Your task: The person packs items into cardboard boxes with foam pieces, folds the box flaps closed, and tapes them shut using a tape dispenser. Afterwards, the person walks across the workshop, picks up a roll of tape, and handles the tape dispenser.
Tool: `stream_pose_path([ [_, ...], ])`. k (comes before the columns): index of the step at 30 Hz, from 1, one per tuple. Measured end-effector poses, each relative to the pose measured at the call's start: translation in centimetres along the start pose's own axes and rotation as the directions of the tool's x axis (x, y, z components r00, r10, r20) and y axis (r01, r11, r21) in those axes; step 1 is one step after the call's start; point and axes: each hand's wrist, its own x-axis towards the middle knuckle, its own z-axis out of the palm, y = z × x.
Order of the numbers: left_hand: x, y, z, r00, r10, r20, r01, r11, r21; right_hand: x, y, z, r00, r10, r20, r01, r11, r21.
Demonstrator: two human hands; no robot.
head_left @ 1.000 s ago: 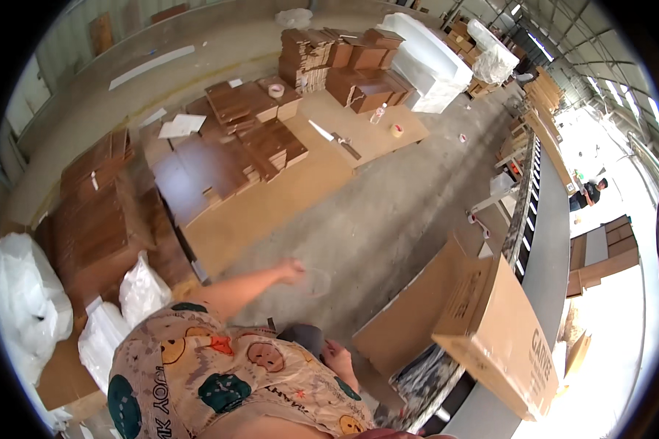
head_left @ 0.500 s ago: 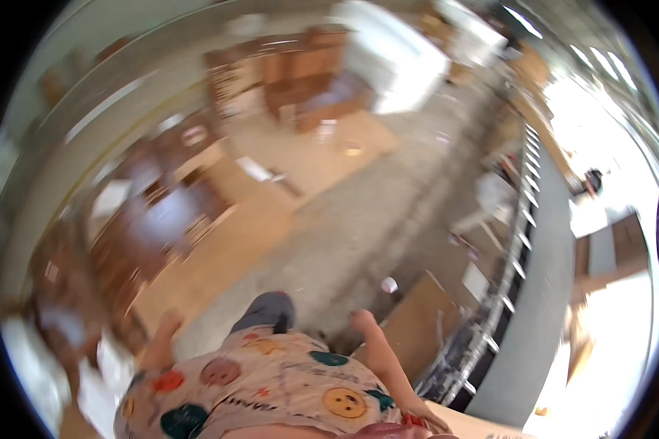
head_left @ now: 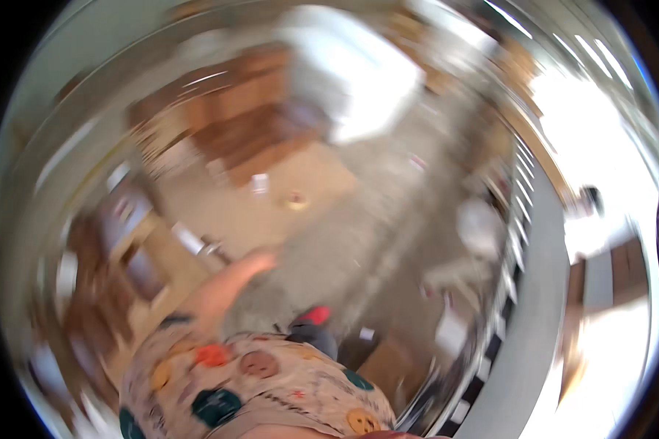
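My left hand [head_left: 262, 258] is held out in front of my body over the floor, with the bare forearm behind it. Motion smears its fingers, so I cannot make out whether they are closed or hold anything. Below and beyond it lies a flat sheet of cardboard [head_left: 300, 179] with a roll of tape [head_left: 296, 199] on it. Open cardboard boxes [head_left: 143, 271] stand to the left of my forearm. My right hand does not show in the picture.
A conveyor belt [head_left: 531, 293] runs along my right, with a brown cardboard box [head_left: 613, 272] beyond it. Brown cartons [head_left: 234, 102] and a large white wrapped block [head_left: 351, 69] stand ahead. Cardboard and white scraps [head_left: 452, 325] lie beside the conveyor. My foot in a red shoe [head_left: 316, 315] is stepping on the concrete floor.
My left arm has swung forward and to the right. My right arm has gone out of view. The surroundings have shifted as I walk, and the cartons ahead appear closer and further left.
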Motion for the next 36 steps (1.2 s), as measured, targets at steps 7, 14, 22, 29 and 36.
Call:
stream_pose_path([
  [7, 31.6, 20.4, -10.2, 0.768, 0.268, -0.582, -0.413, 0.901, -0.130, 21.0, -5.4, -35.6, 0.998, -0.006, -0.069, 0.030, 0.940, 0.340],
  [14, 24.1, -3.3, 10.2, 0.677, -0.731, 0.084, 0.724, 0.641, -0.256, 40.3, -6.4, -56.9, 0.995, -0.087, -0.056, 0.098, 0.967, 0.236],
  [22, 22.7, -3.6, 5.8, 0.098, -0.901, 0.422, 0.973, 0.175, 0.149, 51.5, -11.2, -74.5, 0.957, -0.002, -0.291, 0.240, 0.571, 0.785],
  [29, 77.1, 5.9, -16.9, 0.867, -0.493, 0.067, 0.497, 0.866, -0.057, 61.9, 15.8, -64.6, 0.783, 0.383, 0.490, -0.431, 0.902, -0.016],
  [36, 113.4, 21.9, -30.9, 0.875, -0.363, -0.321, 0.191, 0.868, -0.459, 72.8, 21.7, -76.6, 0.804, 0.252, 0.538, -0.285, 0.958, -0.023],
])
